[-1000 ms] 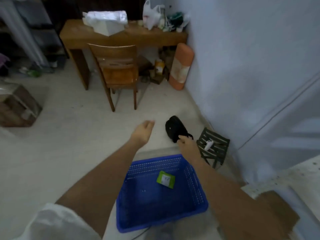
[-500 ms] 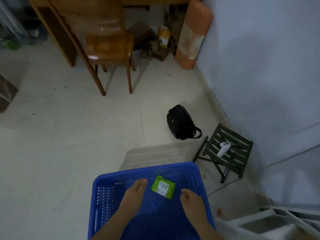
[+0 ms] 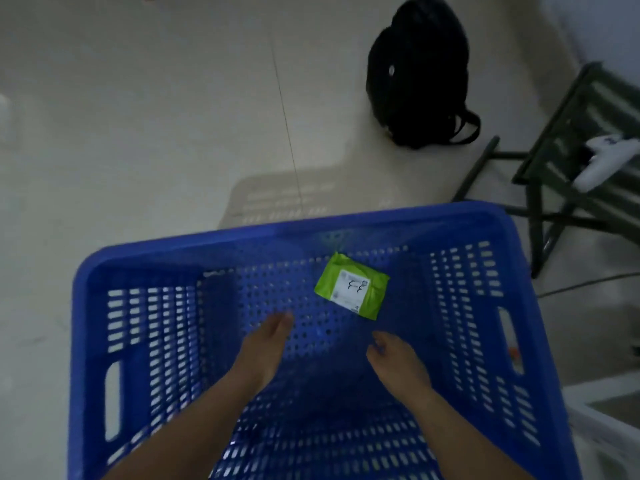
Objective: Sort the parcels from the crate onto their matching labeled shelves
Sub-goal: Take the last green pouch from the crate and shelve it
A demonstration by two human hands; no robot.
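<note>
A blue perforated plastic crate (image 3: 145, 327) stands on the floor below me. One small green parcel (image 3: 351, 285) with a white handwritten label lies flat on the crate's bottom, toward the far side. My left hand (image 3: 265, 348) reaches into the crate with straight fingers, a little left of and short of the parcel. My right hand (image 3: 394, 362) hangs inside the crate too, fingers loosely curled, just near of the parcel. Neither hand touches it. No shelves are in view.
A black backpack (image 3: 417, 74) lies on the pale tiled floor beyond the crate. A dark green slatted stool (image 3: 568, 174) stands at the right, with a white object (image 3: 609, 161) on it. A white frame (image 3: 595, 410) shows at the lower right.
The view has dropped and closed in on the crate. Both hands came down from the air above into the crate and now sit close to the green parcel.
</note>
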